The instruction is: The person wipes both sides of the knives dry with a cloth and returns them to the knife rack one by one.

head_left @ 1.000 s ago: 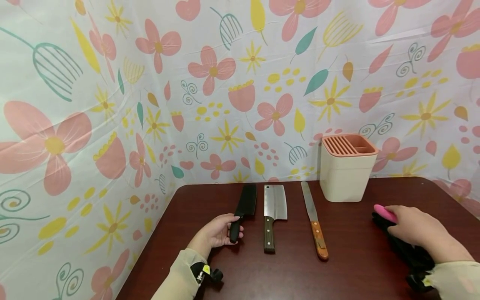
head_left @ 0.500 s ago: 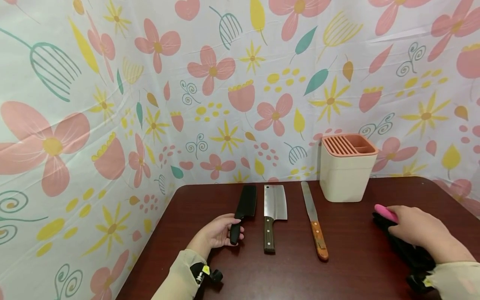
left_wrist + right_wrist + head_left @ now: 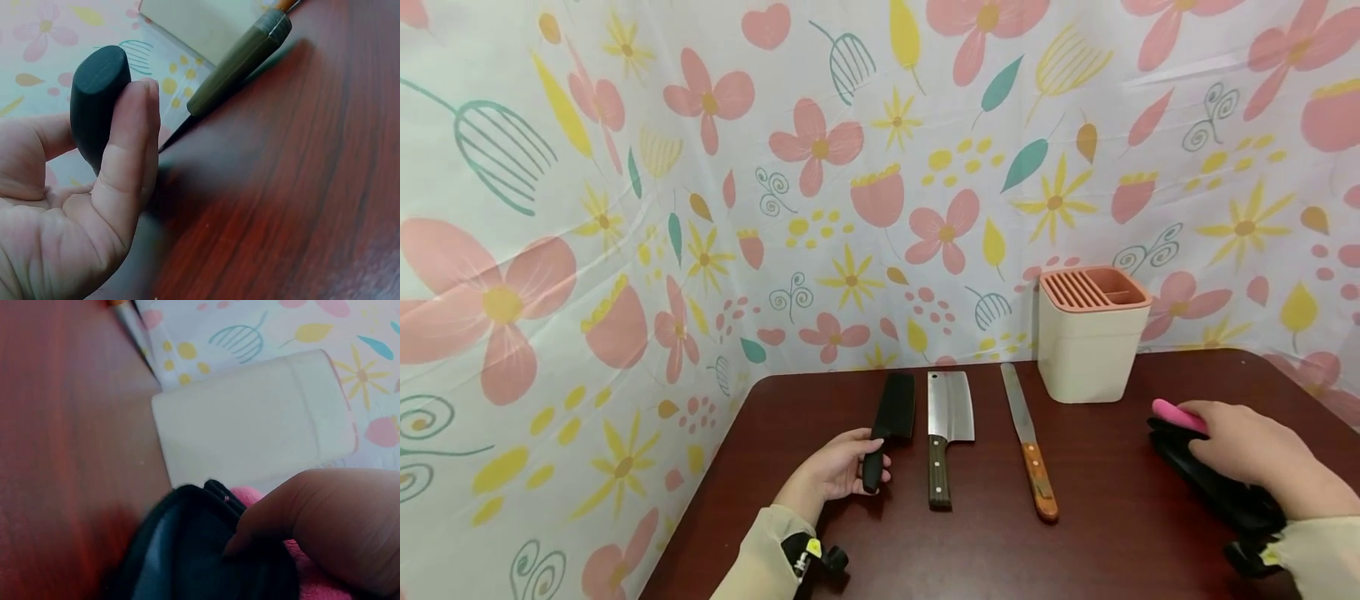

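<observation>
My left hand (image 3: pixel 842 467) grips the black handle (image 3: pixel 100 94) of a black-bladed kitchen knife (image 3: pixel 895 404), with thumb and fingers on either side. Just right of it lies a cleaver (image 3: pixel 950 404) with a dark wooden handle. A long narrow-bladed spatula or knife (image 3: pixel 1030 442) with an orange-brown wooden handle lies further right. At the table's right side my right hand (image 3: pixel 1255 446) holds a black, folded, pouch-like thing (image 3: pixel 1202 479) together with a fuzzy pink cloth (image 3: pixel 1180 414). In the right wrist view the thumb presses on the black thing (image 3: pixel 187 550); the other fingers are hidden.
A cream knife holder (image 3: pixel 1092 354) with a slotted pink top stands upright at the back right of the dark red table (image 3: pixel 970 558). Flowered curtain (image 3: pixel 820 208) covers the wall behind and at the left.
The right hand has shifted slightly right with the black thing and pink cloth, which look a little raised. The left hand and knife have barely moved. The head view has tilted slightly.
</observation>
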A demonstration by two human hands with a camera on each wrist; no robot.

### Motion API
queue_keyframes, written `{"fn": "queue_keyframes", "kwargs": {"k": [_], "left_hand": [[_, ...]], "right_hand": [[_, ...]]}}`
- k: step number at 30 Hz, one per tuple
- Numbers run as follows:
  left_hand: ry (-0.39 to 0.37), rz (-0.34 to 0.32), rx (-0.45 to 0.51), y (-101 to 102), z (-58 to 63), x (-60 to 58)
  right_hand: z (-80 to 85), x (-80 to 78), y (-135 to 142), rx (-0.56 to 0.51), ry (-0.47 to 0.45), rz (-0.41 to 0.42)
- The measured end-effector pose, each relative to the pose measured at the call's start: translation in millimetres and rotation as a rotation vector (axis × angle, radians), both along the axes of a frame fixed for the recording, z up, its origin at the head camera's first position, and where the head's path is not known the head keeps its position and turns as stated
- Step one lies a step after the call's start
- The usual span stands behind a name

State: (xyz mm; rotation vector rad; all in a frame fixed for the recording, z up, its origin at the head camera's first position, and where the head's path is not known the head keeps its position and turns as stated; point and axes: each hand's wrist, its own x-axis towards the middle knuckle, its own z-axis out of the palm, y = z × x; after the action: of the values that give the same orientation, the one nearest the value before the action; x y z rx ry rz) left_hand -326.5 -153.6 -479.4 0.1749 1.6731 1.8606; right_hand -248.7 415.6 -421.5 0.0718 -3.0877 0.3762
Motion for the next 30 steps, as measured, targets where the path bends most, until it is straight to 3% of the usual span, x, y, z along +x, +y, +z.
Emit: {"fn": "queue_keyframes", "kwargs": {"k": [7,12,18,23,30], "left_hand": [[0.034,-0.006,0.024,0.9,15.0,2.5],[0.063,-0.018,0.069,6.1,24.7,8.0],[0.099,0.0,0.119,18.5,33.8,15.9],[0.092,0.03,0.134,26.0,41.4,24.5],[0.093,0.019,0.166,40.8,52.8,36.3]], "right_hand": [[14.4,2.0,-8.3,-0.079,0.138,0.08],[25.9,9.3,-26.4,-0.147,0.31,0.193],[57.2,16.2,-61.3,-0.208,0.426,0.301],[95.8,0.5,-101.2,-0.183,0.494,0.432],[151.0,-37.6,-149.6,-0.128,0.407,0.515]]}}
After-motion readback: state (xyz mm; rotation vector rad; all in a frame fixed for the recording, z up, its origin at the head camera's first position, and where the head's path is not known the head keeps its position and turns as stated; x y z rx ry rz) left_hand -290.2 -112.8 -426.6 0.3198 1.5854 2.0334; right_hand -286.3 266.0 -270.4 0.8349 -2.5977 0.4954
